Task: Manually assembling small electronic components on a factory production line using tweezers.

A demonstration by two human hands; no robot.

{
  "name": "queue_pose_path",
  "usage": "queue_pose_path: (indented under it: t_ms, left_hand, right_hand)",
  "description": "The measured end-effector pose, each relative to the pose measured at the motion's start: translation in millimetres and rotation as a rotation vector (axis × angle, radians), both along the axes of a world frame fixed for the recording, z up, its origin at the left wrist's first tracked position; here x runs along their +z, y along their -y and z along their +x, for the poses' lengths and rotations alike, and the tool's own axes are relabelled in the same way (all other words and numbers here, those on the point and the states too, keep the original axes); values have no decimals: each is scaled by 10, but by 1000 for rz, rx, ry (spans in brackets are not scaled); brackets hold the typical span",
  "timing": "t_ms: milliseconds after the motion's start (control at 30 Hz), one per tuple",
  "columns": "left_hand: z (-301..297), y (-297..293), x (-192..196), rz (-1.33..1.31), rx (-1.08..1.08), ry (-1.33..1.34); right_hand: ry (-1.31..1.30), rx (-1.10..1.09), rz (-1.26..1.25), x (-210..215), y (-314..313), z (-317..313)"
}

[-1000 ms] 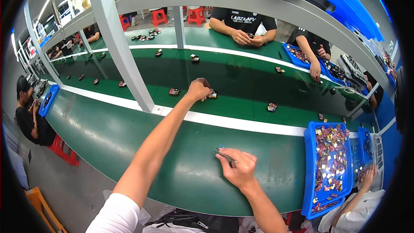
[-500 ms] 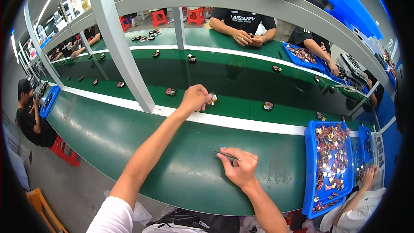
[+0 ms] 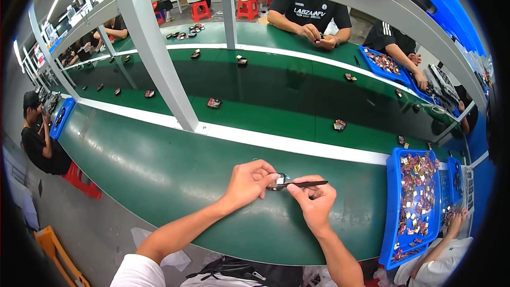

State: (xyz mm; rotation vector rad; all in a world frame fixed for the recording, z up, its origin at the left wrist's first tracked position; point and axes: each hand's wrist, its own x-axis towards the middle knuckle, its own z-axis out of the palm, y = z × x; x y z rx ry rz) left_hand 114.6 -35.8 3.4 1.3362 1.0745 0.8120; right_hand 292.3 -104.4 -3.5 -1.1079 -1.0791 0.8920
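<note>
Left hand (image 3: pixel 248 182) fingers clamped on a small dark part (image 3: pixel 279 179) just above the green bench (image 3: pixel 159 180), right hand (image 3: pixel 314 201) fingers pinched on thin black tweezers (image 3: pixel 300 184) whose tip touches the part, blue tray (image 3: pixel 392 202) well right.

Around your hands, the green table (image 3: pixel 159 180) lies bare from seven to eleven o'clock, so you can pass there. At three o'clock the blue tray (image 3: pixel 393 202) blocks you. At twelve the white rail (image 3: pixel 297 146) crosses your way, with the grey post (image 3: pixel 159 64) standing at eleven.
</note>
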Motion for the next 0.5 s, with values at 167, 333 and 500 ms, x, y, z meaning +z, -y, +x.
queue_pose_path:
  t_ms: [167, 333, 500]
  left_hand:
    - [46, 51, -132, 32, 8, 73]
    - [62, 33, -90, 62, 20, 49]
    - [101, 47, -100, 100, 32, 47]
  right_hand:
    - [8, 8, -43, -34, -14, 64]
    - [210, -23, -3, -65, -17, 117]
    - [281, -43, 25, -103, -22, 140]
